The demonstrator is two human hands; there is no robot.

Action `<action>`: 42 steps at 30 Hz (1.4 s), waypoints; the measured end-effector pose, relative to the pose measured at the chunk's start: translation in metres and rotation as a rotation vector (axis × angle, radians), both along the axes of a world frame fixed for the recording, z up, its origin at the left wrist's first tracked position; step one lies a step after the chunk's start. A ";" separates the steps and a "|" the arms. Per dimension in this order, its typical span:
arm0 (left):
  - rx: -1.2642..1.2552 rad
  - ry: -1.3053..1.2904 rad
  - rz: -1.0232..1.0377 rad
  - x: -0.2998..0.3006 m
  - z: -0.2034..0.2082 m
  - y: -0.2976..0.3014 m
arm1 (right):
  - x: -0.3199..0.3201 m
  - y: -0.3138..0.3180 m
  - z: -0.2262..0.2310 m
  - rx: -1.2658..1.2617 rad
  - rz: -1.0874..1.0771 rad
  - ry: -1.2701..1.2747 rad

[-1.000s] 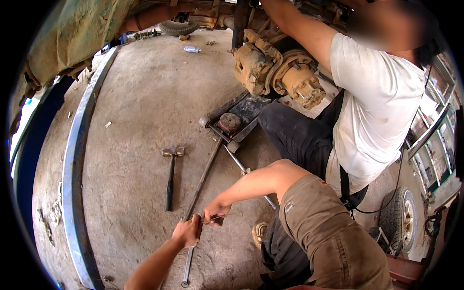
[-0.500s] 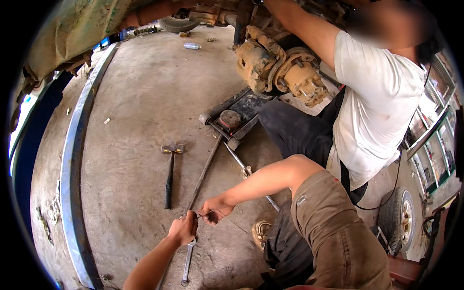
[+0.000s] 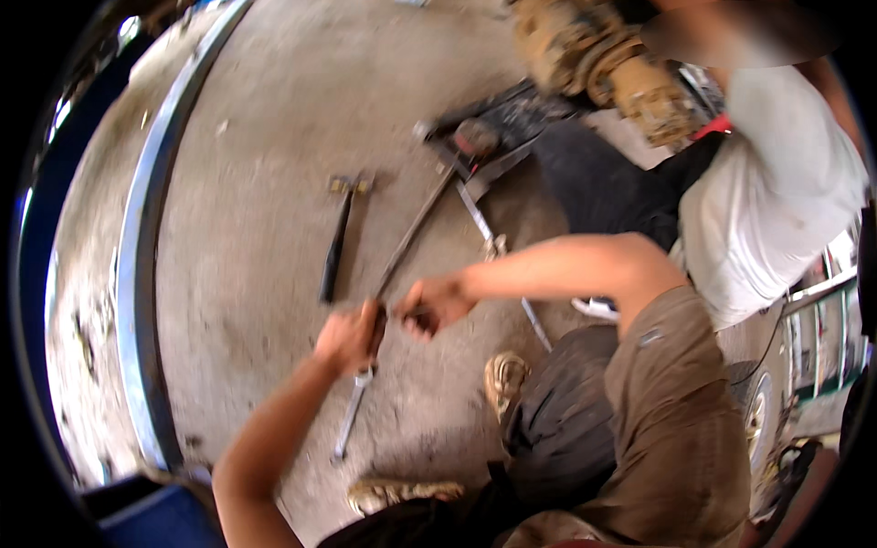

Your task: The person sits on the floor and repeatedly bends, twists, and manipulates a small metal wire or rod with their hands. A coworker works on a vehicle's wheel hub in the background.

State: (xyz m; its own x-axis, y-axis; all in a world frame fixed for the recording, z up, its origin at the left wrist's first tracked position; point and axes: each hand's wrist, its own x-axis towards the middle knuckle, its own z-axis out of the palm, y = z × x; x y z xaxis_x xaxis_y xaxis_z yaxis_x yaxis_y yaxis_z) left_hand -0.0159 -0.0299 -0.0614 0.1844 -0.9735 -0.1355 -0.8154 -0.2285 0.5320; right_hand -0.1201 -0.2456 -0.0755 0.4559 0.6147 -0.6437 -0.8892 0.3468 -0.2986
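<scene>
This is a vehicle repair workshop: a low jack [image 3: 512,121] stands on the stained concrete floor [image 3: 265,210] near a dirt-caked axle hub [image 3: 607,57], with a co-worker [image 3: 772,192] down beside it. A hammer [image 3: 338,247], a wrench [image 3: 351,416] and, far right, a wheel [image 3: 756,422] also show it.

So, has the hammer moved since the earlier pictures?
No: the hammer lies in the same spot relative to the long metal rail; the view shifted.
</scene>
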 end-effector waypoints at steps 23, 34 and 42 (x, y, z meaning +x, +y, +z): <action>-0.398 -0.026 -0.135 0.005 0.039 0.018 | -0.006 0.025 0.060 0.167 0.073 -0.133; -0.446 0.038 -0.033 0.004 0.033 0.026 | 0.002 0.021 0.073 -0.039 0.090 -0.319; -0.596 -0.034 -0.050 0.003 0.037 0.029 | 0.004 0.019 0.089 -0.212 0.124 -0.398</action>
State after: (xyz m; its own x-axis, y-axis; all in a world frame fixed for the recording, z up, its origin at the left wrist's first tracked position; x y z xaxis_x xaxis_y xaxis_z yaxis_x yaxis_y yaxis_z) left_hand -0.0126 -0.0009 -0.0247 0.1309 -0.8876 0.4417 -0.8364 0.1404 0.5299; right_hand -0.1159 -0.2268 0.0137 0.6241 0.5538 -0.5512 -0.7221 0.1392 -0.6777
